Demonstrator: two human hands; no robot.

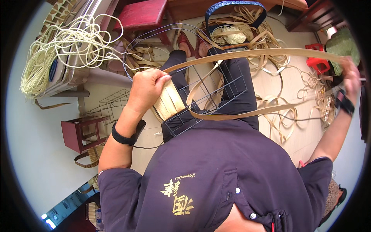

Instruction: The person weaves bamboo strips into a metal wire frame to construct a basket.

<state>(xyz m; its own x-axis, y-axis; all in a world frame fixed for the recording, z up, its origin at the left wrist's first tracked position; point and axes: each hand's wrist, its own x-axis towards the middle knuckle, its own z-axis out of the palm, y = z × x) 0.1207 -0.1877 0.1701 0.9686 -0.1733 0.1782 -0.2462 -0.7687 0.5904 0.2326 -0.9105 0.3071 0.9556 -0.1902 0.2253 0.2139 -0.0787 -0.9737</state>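
A black wire basket frame point(232, 86) rests tilted across my lap, its left end wrapped in side-by-side bands of pale tan strip point(170, 101). My left hand point(146, 89) is closed at the upper edge of that wrapped part, thumb pressing the flat strip there. From it a long flat tan strip point(251, 53) stretches across to my right hand point(351, 79), raised far out to the right. That hand is smeared by motion, but the strip runs into its fingers. Another length of strip loops back below, over the frame's near edge. Hidden under my left hand is the strip's contact with the wire.
Pale cord point(83, 42) lies heaped on a surface at the upper left. Red stools point(141, 15) point(83, 133) stand nearby. Loose strips point(280, 120) and a blue-handled basket point(235, 4) lie on the floor. Another wire frame point(112, 102) sits left; a red plastic stool point(319, 63) is at right.
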